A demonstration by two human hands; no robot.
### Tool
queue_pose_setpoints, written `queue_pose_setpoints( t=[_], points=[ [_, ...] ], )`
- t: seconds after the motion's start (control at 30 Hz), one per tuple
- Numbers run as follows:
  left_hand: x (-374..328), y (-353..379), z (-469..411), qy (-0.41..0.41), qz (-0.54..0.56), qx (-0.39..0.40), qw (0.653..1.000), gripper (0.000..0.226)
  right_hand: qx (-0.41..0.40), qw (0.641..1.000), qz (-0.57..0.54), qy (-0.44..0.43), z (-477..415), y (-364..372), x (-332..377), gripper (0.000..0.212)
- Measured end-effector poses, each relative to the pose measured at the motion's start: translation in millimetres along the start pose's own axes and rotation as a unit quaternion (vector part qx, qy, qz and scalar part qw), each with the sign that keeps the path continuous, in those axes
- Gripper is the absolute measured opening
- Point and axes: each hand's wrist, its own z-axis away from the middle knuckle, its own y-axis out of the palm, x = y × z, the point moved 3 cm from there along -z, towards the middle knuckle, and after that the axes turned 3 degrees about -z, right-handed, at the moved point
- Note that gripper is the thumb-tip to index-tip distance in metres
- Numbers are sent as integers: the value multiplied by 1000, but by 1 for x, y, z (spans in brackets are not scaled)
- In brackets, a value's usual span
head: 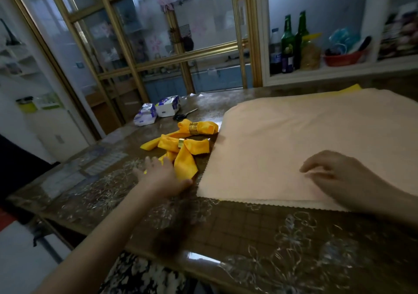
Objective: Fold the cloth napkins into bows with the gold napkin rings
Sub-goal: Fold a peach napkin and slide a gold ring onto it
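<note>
Two yellow napkin bows lie left of centre on the table. The nearer bow [181, 152] has a gold ring [181, 143] at its middle, and the farther bow [199, 128] carries a wider gold ring [193, 128]. My left hand [161, 177] lies flat and open beside the nearer bow's tails, touching them. A stack of flat pale pink napkins [305, 135] covers the right of the table, with a yellow napkin's corner [352, 88] showing at its far edge. On the near part of the pink stack rests my right hand [339, 176], its fingers loosely bent and blurred.
Two tissue packs [156, 111] and black-handled scissors [184, 114] sit at the table's far left. The brown table [248, 225] has a clear embossed cover. Bottles [291, 42] and a red bowl [342, 58] stand on a shelf behind. Glass doors with gold frames fill the back.
</note>
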Motion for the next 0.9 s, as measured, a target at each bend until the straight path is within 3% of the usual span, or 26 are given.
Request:
queue_pose_setpoints(
  t=[0.13,0.3,0.47,0.67,0.9],
  points=[
    [-89,-22,44,162,-12,-55,985,79,-99,989,4,110,8,-48,-54,22],
    [-222,-17,86,338,-3,-21,941,72,-164,957,17,241,35,-95,-112,25],
    [-338,-9,116,463,68,16,883,74,-249,911,-63,322,66,-133,-148,24],
    [-363,5,111,483,58,-4,874,65,-270,906,-111,307,58,-139,-161,25],
    [-368,8,113,486,90,-3,869,50,-283,906,-78,304,56,-145,-175,22]
  ],
)
